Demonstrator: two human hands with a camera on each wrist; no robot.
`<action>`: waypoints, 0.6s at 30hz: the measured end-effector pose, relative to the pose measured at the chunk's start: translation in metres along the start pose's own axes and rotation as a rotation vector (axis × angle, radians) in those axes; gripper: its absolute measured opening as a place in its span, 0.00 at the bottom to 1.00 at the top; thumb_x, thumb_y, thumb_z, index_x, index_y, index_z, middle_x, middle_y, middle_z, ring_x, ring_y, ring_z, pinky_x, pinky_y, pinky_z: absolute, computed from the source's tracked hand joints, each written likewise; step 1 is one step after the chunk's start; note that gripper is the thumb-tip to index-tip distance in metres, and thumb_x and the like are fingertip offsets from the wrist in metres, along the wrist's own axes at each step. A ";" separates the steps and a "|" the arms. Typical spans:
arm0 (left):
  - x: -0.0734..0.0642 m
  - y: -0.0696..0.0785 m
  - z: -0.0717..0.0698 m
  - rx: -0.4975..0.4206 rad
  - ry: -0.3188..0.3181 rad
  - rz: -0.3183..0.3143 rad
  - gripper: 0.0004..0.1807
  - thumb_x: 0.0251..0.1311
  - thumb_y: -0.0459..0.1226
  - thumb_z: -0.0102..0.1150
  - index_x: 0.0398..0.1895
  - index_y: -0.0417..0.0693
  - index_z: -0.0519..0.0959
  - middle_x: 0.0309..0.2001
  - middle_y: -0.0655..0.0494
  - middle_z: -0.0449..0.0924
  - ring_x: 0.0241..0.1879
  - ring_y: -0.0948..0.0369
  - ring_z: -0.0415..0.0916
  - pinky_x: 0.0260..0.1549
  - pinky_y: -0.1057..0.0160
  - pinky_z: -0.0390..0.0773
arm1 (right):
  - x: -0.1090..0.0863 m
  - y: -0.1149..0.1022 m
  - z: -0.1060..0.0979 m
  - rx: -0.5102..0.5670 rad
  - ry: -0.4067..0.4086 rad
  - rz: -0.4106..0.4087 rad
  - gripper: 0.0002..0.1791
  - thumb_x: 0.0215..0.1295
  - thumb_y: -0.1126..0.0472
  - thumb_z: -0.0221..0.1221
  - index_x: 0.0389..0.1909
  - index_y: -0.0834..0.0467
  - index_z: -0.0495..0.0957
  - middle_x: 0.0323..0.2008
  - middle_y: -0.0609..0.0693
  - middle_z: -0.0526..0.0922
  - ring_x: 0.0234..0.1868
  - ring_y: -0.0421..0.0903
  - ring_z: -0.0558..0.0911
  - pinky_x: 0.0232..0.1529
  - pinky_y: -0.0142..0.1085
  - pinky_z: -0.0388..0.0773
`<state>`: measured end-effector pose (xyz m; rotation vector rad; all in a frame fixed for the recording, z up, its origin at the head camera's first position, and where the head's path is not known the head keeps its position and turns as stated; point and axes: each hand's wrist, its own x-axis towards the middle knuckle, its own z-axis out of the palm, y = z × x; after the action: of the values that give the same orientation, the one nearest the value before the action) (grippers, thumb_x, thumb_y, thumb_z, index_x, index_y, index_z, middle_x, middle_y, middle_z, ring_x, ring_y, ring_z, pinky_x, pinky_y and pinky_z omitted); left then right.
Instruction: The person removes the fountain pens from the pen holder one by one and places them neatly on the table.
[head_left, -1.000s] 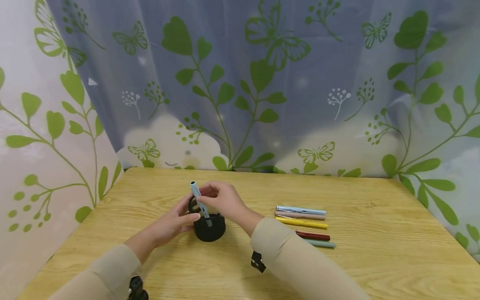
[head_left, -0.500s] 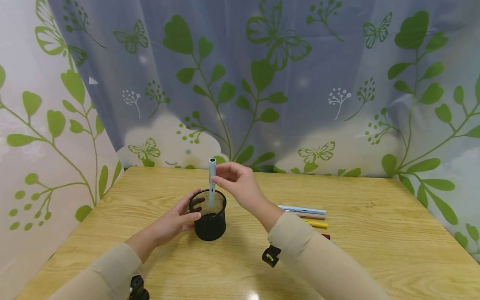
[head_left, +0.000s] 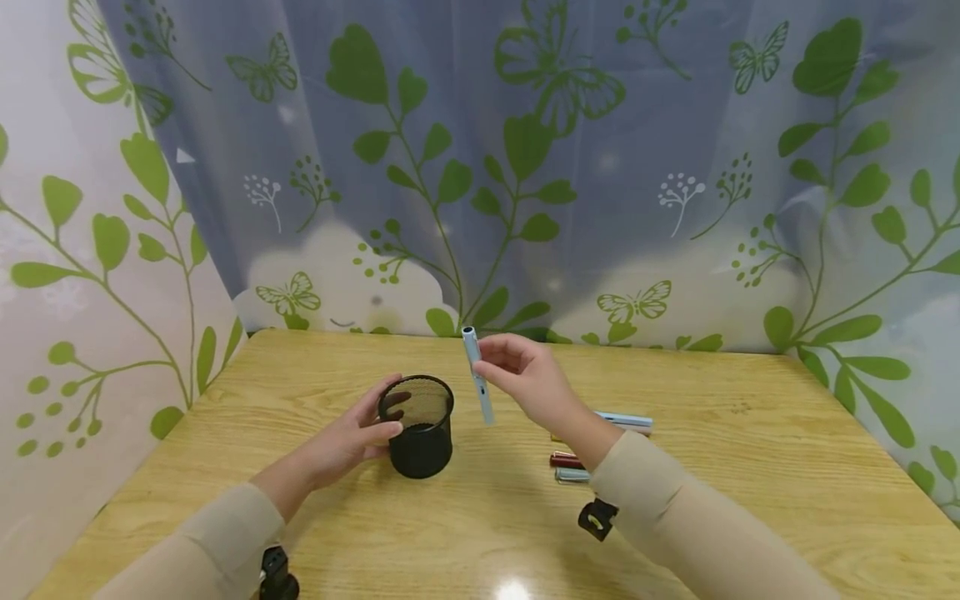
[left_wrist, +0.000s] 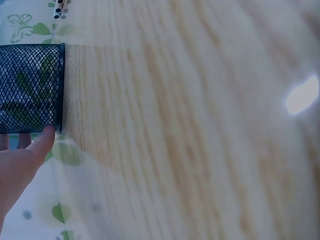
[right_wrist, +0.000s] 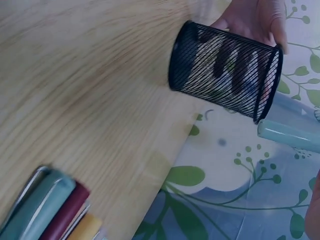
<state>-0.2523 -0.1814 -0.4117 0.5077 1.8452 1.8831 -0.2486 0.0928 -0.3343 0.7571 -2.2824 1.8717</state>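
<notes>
A black mesh pen holder point(head_left: 420, 454) stands upright on the table. My left hand point(head_left: 348, 446) grips it from the left, the thumb on the near side and the fingers behind the mesh. No pen shows inside it. Between thumb and fingers, my right hand point(head_left: 536, 379) pinches a light blue pen point(head_left: 485, 404) by its upper part. This pen hangs nearly upright, tilted a little, in the air just right of the holder and apart from it. In the right wrist view the held pen's end point(right_wrist: 287, 135) appears beside the holder's rim point(right_wrist: 267, 85).
Several pens lie on the wooden table point(head_left: 750, 450) to the right, partly hidden by my right forearm: a light blue pen point(head_left: 630, 420), a dark red pen point(head_left: 564, 460) and a pale green pen point(head_left: 572, 476) among them. A patterned curtain point(head_left: 480, 167) hangs behind the table.
My right hand has raised the light blue pen out of the pen holder and carried it to the right. The left hand and the holder have stayed in place.
</notes>
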 end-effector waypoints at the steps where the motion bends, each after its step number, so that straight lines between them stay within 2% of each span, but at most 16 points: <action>1: 0.000 0.000 0.000 -0.007 -0.001 -0.001 0.40 0.67 0.32 0.47 0.74 0.61 0.38 0.72 0.45 0.37 0.69 0.42 0.41 0.59 0.40 0.56 | -0.002 0.002 -0.002 -0.005 -0.009 0.006 0.14 0.61 0.65 0.60 0.48 0.63 0.78 0.39 0.54 0.81 0.39 0.47 0.80 0.42 0.39 0.77; 10: 0.001 -0.001 -0.001 -0.029 -0.003 -0.004 0.41 0.66 0.33 0.49 0.74 0.61 0.39 0.72 0.45 0.38 0.69 0.42 0.40 0.59 0.40 0.57 | -0.019 0.016 -0.024 -0.057 -0.045 0.099 0.15 0.61 0.65 0.60 0.49 0.63 0.78 0.42 0.54 0.79 0.43 0.48 0.77 0.42 0.38 0.77; 18: 0.002 -0.003 -0.002 -0.026 0.003 -0.004 0.41 0.66 0.34 0.51 0.74 0.61 0.39 0.72 0.46 0.38 0.70 0.44 0.37 0.59 0.39 0.56 | -0.034 0.029 -0.049 -0.137 -0.121 0.147 0.14 0.62 0.64 0.60 0.48 0.63 0.79 0.45 0.55 0.79 0.45 0.49 0.77 0.43 0.36 0.77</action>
<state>-0.2553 -0.1823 -0.4153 0.4917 1.8204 1.9035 -0.2428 0.1531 -0.3612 0.7203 -2.5749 1.7470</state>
